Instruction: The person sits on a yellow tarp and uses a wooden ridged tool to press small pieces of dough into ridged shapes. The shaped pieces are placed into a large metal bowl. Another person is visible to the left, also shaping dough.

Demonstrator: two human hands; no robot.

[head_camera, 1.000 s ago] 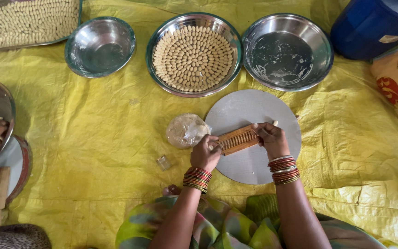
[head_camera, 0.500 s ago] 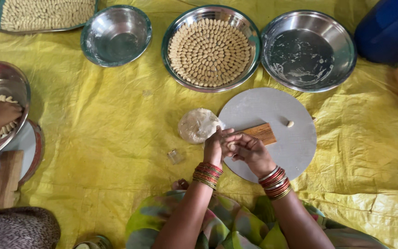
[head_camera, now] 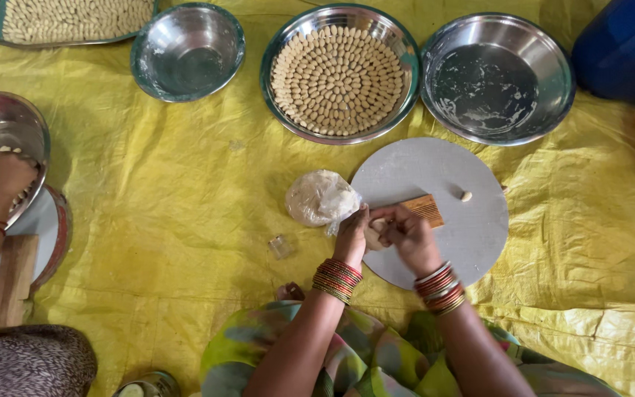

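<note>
At board's (head_camera: pixel 472 235) near edge: your left hand (head_camera: pixel 352 237) and right hand (head_camera: pixel 411 237) pinch dough lump (head_camera: pixel 371 235) between fingertips, beside ridged comb (head_camera: pixel 424 209). Step looks like portioning; next needs small piece pressed onto comb. Bagged dough (head_camera: pixel 319 198) just left.

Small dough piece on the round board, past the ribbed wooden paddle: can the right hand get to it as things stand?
Probably yes. The dough piece lies alone on the bare round board, beyond the right hand with nothing between, though both hands are busy pinching dough.
</note>
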